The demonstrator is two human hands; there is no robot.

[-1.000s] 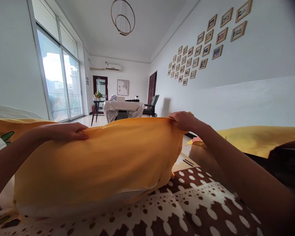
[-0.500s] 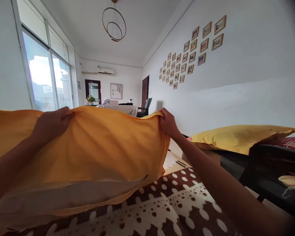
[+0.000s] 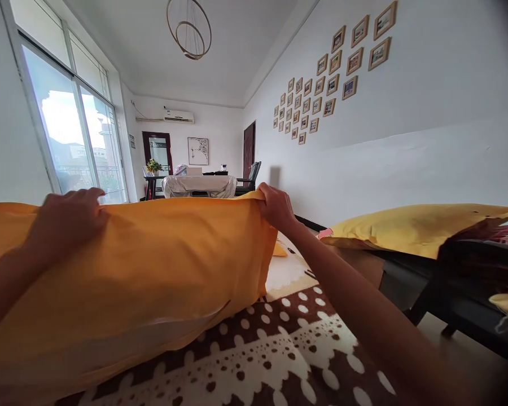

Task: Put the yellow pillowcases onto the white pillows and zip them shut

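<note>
An orange-yellow pillowcase (image 3: 173, 254) stands on its long side in front of me, filled out by something pale that shows through a long gap low on the near face. My right hand (image 3: 276, 206) pinches its upper right corner, thumb and fingers closed on the cloth. Farther left, my left hand (image 3: 70, 214) lies over the top edge with its fingers curled across the fabric; their tips are partly hidden. Below is a brown and cream dotted blanket (image 3: 275, 349), which the lower edge of the pillowcase touches.
On the right, a yellow cushion (image 3: 398, 228) lies on a dark piece of furniture (image 3: 423, 287). Farther back stand a covered table (image 3: 203, 185) and a black chair (image 3: 252, 176). Windows (image 3: 63, 129) line the left wall; small picture frames (image 3: 317, 105) hang on the right.
Both hands have shifted left, the left one also lower. The pillowcase's top edge is lower and straighter, its cloth smoother, and the pale gap looks narrower. The camera view has tilted slightly down.
</note>
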